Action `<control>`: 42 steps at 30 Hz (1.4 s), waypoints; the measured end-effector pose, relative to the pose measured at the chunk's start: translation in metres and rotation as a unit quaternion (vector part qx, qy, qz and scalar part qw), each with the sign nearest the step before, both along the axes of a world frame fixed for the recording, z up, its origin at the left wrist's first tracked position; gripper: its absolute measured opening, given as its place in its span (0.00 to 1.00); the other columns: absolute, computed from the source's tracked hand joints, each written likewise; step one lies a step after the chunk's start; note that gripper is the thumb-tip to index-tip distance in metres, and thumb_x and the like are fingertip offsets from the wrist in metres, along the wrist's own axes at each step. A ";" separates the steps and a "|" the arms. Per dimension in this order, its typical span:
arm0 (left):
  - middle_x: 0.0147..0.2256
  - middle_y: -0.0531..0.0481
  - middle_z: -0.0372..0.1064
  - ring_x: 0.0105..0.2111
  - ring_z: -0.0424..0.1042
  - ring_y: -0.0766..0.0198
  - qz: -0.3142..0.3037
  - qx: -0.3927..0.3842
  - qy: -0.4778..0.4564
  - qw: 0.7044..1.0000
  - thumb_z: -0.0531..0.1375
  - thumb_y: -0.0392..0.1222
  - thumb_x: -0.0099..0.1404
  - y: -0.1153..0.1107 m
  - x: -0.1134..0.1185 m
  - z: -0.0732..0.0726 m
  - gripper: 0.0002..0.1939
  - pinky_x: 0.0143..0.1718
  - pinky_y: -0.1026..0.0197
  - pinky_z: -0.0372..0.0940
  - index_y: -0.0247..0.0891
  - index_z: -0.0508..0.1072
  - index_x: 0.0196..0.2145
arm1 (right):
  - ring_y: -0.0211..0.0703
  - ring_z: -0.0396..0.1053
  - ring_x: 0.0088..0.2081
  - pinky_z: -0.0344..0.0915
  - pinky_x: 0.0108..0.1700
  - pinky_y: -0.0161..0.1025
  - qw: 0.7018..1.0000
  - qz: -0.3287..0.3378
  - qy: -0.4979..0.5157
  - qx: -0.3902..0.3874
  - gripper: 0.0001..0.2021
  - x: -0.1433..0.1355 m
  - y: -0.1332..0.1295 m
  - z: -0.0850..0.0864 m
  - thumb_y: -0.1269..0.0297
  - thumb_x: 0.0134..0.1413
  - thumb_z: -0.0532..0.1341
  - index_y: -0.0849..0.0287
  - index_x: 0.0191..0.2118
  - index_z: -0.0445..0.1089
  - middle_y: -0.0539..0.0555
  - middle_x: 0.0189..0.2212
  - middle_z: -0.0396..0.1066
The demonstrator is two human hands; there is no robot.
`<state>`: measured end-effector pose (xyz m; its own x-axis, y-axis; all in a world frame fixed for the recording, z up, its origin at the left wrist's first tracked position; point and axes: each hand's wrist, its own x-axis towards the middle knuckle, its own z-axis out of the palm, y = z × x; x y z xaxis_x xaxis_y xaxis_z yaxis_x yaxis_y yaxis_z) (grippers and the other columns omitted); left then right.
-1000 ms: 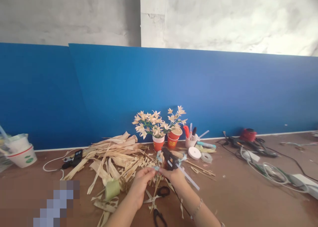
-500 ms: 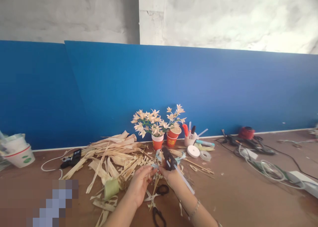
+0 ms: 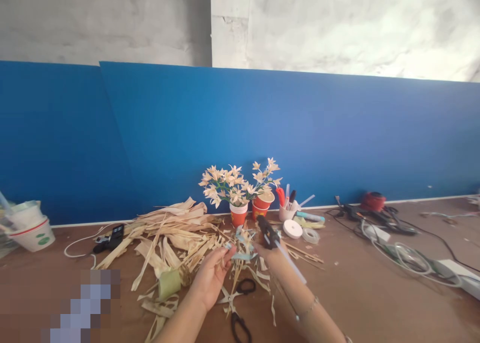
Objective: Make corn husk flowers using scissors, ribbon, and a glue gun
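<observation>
My left hand (image 3: 214,273) is closed, its fingertips pinching one end of a light blue strip (image 3: 243,256). The strip runs across toward my right hand (image 3: 268,253), which is wrapped round a black glue gun (image 3: 267,231) with a long clear glue stick out of its back. Whether my right fingertips also touch the strip cannot be made out. Black-handled scissors (image 3: 240,328) lie partly open on the table below the hands. Dry husk strips (image 3: 176,228) are heaped to the left, with a green roll (image 3: 169,284) at their near edge.
Pale flowers (image 3: 225,180) stand in red and white paper cups (image 3: 239,216) at the back. Right of them are a pen cup (image 3: 286,213), a white roll (image 3: 292,228) and clear tape (image 3: 310,235). Cables (image 3: 412,258) lie far right, a bucket (image 3: 33,235) far left.
My right hand has moved to the right with the glue gun, away from my left hand. More of the blue strip now shows between the hands.
</observation>
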<state>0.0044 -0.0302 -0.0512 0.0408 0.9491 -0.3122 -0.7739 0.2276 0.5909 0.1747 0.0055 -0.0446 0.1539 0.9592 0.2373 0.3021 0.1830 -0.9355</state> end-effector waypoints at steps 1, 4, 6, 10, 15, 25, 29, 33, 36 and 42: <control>0.31 0.50 0.75 0.39 0.74 0.61 0.002 0.000 -0.002 1.000 0.63 0.28 0.50 0.001 0.000 0.000 0.05 0.29 0.69 0.65 0.34 0.72 0.24 | 0.44 0.65 0.27 0.61 0.30 0.38 0.999 -0.019 -0.044 0.011 0.10 0.011 0.003 0.003 0.61 0.39 0.58 0.58 0.32 0.63 0.51 0.25 0.67; 0.31 0.49 0.75 0.39 0.74 0.61 0.002 -0.001 -0.008 1.000 0.63 0.28 0.50 0.002 -0.001 0.000 0.05 0.29 0.69 0.65 0.34 0.72 0.23 | 0.47 0.66 0.32 0.60 0.33 0.39 0.971 -0.100 -0.215 0.027 0.11 0.044 0.009 0.008 0.62 0.42 0.56 0.58 0.34 0.65 0.55 0.30 0.67; 0.31 0.49 0.75 0.40 0.74 0.61 0.000 -0.003 -0.008 1.000 0.63 0.28 0.49 0.003 0.000 0.000 0.05 0.29 0.69 0.65 0.34 0.72 0.23 | 0.49 0.65 0.36 0.61 0.36 0.39 0.954 -0.140 -0.262 0.040 0.13 0.058 0.011 0.009 0.62 0.40 0.57 0.59 0.35 0.67 0.58 0.37 0.65; 0.31 0.49 0.75 0.41 0.74 0.60 -0.003 -0.009 -0.001 1.000 0.64 0.29 0.49 0.002 0.000 -0.002 0.05 0.29 0.69 0.65 0.34 0.71 0.23 | 0.47 0.66 0.31 0.61 0.33 0.39 0.971 -0.117 -0.209 -0.004 0.14 0.070 0.014 0.008 0.58 0.40 0.57 0.61 0.32 0.70 0.56 0.29 0.67; 0.32 0.49 0.75 0.42 0.73 0.60 -0.009 -0.007 0.001 1.000 0.63 0.28 0.50 0.001 -0.001 -0.004 0.05 0.30 0.69 0.65 0.34 0.71 0.23 | 0.48 0.68 0.28 0.61 0.31 0.39 0.988 -0.106 -0.095 -0.051 0.16 0.073 0.020 0.004 0.56 0.38 0.59 0.62 0.32 0.73 0.55 0.23 0.72; 0.31 0.48 0.75 0.39 0.74 0.60 -0.004 -0.013 -0.003 1.000 0.62 0.27 0.51 0.001 0.000 0.000 0.05 0.28 0.70 0.65 0.33 0.71 0.23 | 0.52 0.68 0.39 0.62 0.37 0.41 0.929 -0.175 -0.327 0.007 0.13 0.079 0.014 -0.002 0.62 0.42 0.58 0.62 0.33 0.74 0.64 0.53 0.59; 0.32 0.48 0.75 0.38 0.75 0.61 0.002 -0.026 0.009 1.000 0.63 0.27 0.51 0.002 0.000 -0.001 0.05 0.27 0.70 0.65 0.33 0.71 0.24 | 0.47 0.67 0.36 0.62 0.37 0.39 0.977 -0.063 -0.196 0.048 0.13 0.060 0.009 0.008 0.60 0.47 0.56 0.61 0.36 0.71 0.57 0.36 0.69; 0.32 0.47 0.75 0.36 0.75 0.63 0.008 -0.041 0.022 0.999 0.62 0.28 0.52 0.004 0.000 -0.003 0.04 0.26 0.71 0.64 0.33 0.72 0.24 | 0.40 0.64 0.29 0.61 0.32 0.35 0.985 0.121 -0.112 0.039 0.07 0.027 -0.005 0.010 0.61 0.49 0.58 0.60 0.29 0.68 0.50 0.25 0.66; 0.30 0.47 0.75 0.34 0.75 0.64 0.007 -0.045 0.030 0.999 0.62 0.28 0.53 0.004 0.000 -0.004 0.04 0.25 0.70 0.64 0.33 0.72 0.24 | 0.37 0.62 0.27 0.59 0.29 0.33 0.971 0.205 -0.117 0.045 0.04 0.009 -0.013 0.005 0.66 0.46 0.59 0.60 0.26 0.66 0.48 0.23 0.65; 0.28 0.49 0.75 0.30 0.73 0.67 0.000 0.002 0.051 0.999 0.62 0.29 0.52 0.004 0.000 -0.007 0.02 0.28 0.68 0.64 0.33 0.73 0.25 | 0.37 0.65 0.28 0.60 0.30 0.32 0.962 0.211 -0.160 0.071 0.03 0.000 -0.015 0.002 0.71 0.45 0.59 0.61 0.24 0.66 0.50 0.25 0.65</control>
<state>0.0041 -0.0260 -0.0577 0.0092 0.9505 -0.3106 -0.7090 0.2252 0.6682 0.1748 -0.0095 -0.0429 -0.3443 0.8751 0.3402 0.4417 0.4707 -0.7638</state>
